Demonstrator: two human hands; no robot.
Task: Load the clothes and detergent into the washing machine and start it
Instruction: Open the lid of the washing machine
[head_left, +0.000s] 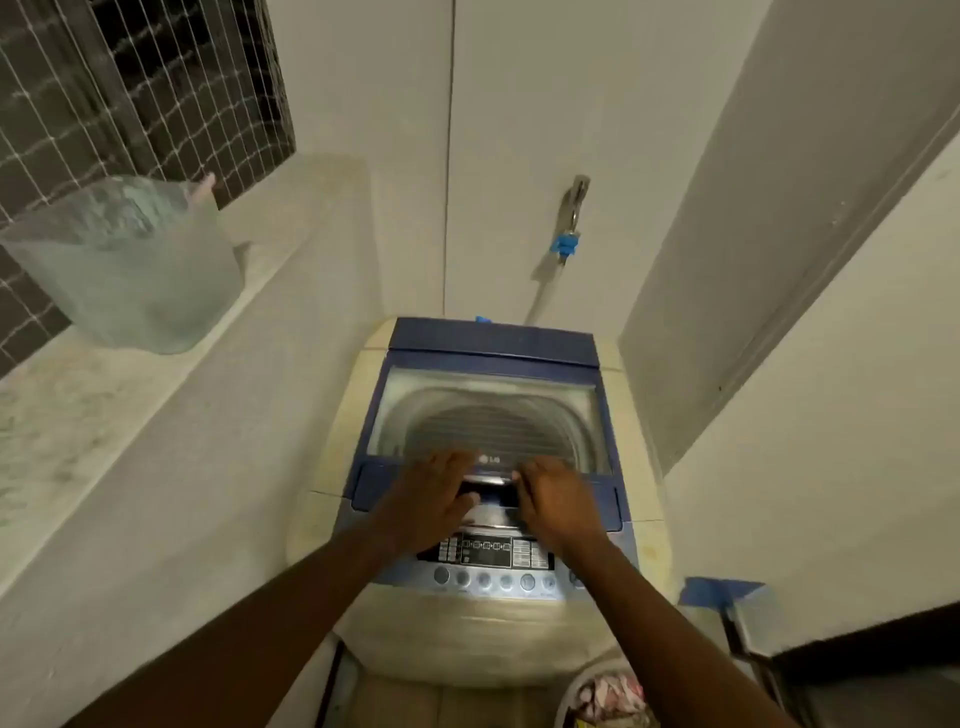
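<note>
Both hands sit at the near edge of the washing machine (483, 467) lid (491, 410), which is down. We see the left hand (434, 501) and right hand (558, 506) with fingers curled at the lid handle (488, 491); motion blur keeps us from telling whether either grips it. Clothes (610, 699) lie in a basket (571, 701) near right, cut off by the frame's lower edge. We note a clear plastic bag (124, 265) on the left ledge (78, 415), contents unclear. Machine's long axis runs near to far, control panel (485, 553) at the near end.
</note>
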